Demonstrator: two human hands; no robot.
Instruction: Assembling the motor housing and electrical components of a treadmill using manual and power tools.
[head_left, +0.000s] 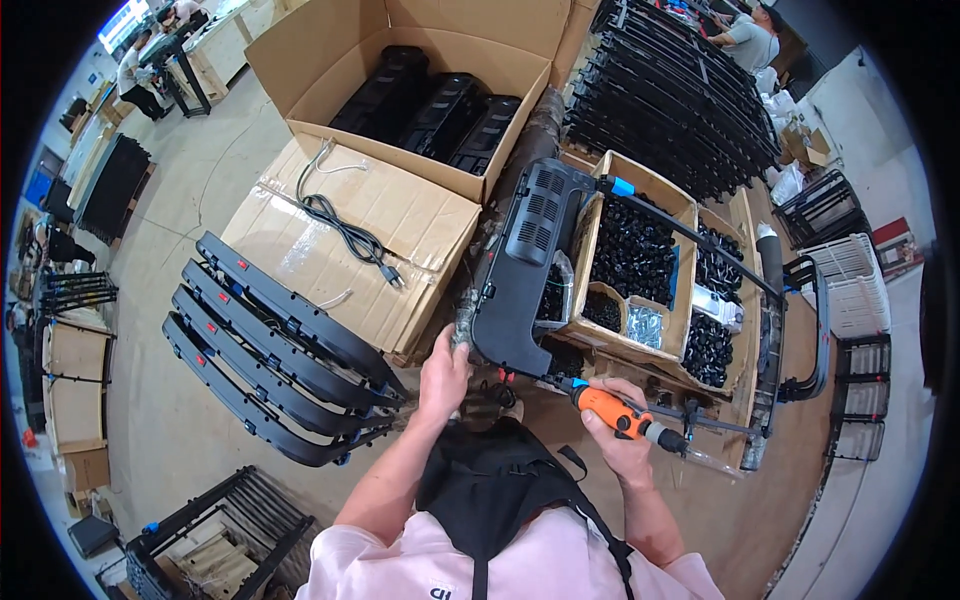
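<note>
A large black plastic frame (500, 320) with a vented housing (540, 215) lies in front of me across a wrapped support bar and the parts boxes. My right hand (622, 440) is wrapped round an orange power screwdriver (612, 412), held level, with its blue-ringed end toward the frame's near edge. Its contact with the frame is too small to make out. My left hand (443, 380) is curled at the frame's near left corner, beside the wrapped support bar (463, 318). Its fingertips are partly hidden, so I cannot tell what it grips.
Curved black frames (280, 350) are stacked at left, beside a carton (370, 220) with a power cord (345, 228) on top. An open carton (470, 180) holds black housings. Boxes of small black parts (635, 245) and screws (645, 325) stand right. Coworkers (750, 40) work farther off.
</note>
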